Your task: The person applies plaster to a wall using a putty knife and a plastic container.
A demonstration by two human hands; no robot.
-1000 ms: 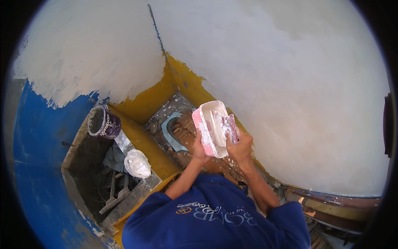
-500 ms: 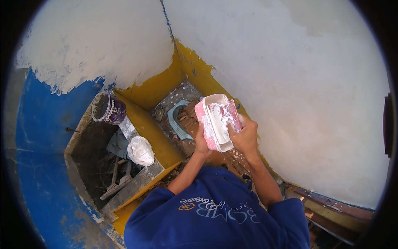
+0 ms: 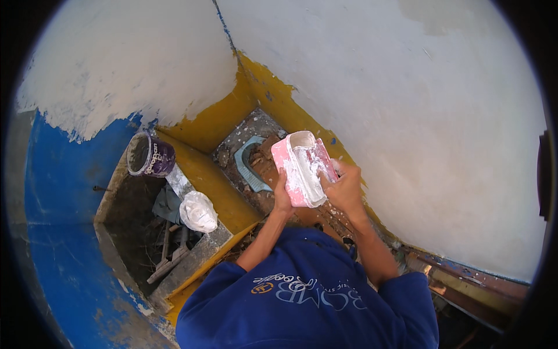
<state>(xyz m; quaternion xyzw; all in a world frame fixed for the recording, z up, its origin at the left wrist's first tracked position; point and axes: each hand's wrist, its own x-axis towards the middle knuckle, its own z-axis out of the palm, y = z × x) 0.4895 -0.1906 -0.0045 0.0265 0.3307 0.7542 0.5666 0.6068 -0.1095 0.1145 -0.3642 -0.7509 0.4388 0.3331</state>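
My left hand [image 3: 283,196] grips a pink rectangular tub [image 3: 281,156] from its left side, fingers wrapped around the wall. White paste [image 3: 307,180] coats the inside and smears over the rim. Closed around a flat reddish scraper [image 3: 324,158], my right hand [image 3: 347,191] presses it against the tub's right side. White paste also covers part of the scraper, and my thumb lies on its face. The tub is tilted in front of my chest; its lower inside is partly hidden by the paste and the scraper.
A dark purple bucket [image 3: 164,158] and a crumpled white plastic bag [image 3: 198,213] sit on the ledge [image 3: 210,243] at left. Beyond my hands lies a light-blue curved fixture [image 3: 244,166] among debris. A part-whitened wall [image 3: 442,134] rises close on the right.
The tub has shifted very slightly up and left in my hands' grip. Both hands keep their hold, and the view has turned a little.
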